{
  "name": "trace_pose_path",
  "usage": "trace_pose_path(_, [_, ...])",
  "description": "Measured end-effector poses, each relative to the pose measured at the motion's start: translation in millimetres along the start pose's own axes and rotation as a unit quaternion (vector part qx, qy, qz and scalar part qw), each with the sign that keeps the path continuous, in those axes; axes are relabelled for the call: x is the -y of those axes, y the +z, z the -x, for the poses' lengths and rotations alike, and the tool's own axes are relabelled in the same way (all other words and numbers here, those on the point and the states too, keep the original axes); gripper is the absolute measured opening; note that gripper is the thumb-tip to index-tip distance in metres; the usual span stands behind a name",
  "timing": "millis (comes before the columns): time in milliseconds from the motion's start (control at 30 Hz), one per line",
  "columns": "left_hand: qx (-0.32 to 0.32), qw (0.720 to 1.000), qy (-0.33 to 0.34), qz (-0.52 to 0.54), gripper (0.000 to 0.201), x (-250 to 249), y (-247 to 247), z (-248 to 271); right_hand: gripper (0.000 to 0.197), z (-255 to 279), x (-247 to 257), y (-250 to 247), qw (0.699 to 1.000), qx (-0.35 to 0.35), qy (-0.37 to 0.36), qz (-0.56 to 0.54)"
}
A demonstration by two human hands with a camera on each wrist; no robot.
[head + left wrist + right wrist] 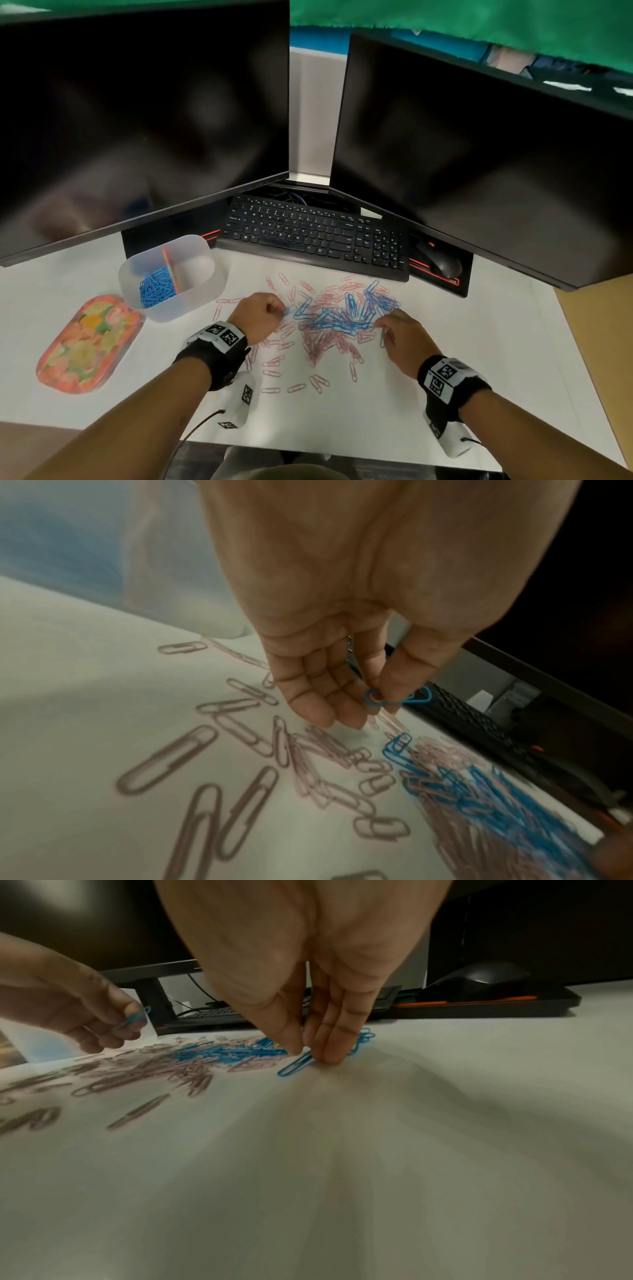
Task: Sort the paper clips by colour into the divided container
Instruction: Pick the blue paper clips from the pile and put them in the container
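Nearest you, your right hand [399, 334] pinches one blue clip [295, 1064] between thumb and fingertips, its far end lying on the desk [445, 359]. Your left hand [256, 313] holds a blue paper clip [373, 697] pinched above the surface. Between the hands lies the mixed pink and blue pile [337, 318]. Toward the desk's far left, the divided container [171, 277] holds blue clips in its left compartment.
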State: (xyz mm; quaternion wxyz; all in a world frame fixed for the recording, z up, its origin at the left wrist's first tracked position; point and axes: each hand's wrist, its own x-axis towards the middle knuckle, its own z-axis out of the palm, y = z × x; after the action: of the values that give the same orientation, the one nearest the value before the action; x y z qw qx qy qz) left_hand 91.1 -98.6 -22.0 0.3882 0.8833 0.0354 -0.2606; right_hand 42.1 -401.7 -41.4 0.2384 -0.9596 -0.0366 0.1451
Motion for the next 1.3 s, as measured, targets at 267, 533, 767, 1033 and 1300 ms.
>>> trace_pose_path(267, [0.039,0.984,-0.027,0.175,0.016,2,-2,6,0.019,8,-5,-1,0.994,0.046,-0.052,0.083])
trace_pose_path(533, [0.059,0.981,-0.061,0.176,0.013,1,-3,12,0.023,14,-7,-3,0.993,0.05,-0.063,0.082])
trace_pose_path(767, [0.086,0.976,-0.07,0.189,0.008,-3,-4,12,0.03,19,-10,-9,0.992,0.056,-0.049,0.105])
trace_pose_path(1033, [0.056,0.986,-0.04,0.153,0.009,-3,-3,9,0.02,16,-5,-9,0.989,0.063,-0.068,0.115])
trace_pose_path(1300, [-0.001,0.96,-0.033,0.278,0.008,-6,-2,0,0.017,14,-1,-3,0.992,0.088,-0.014,0.09])
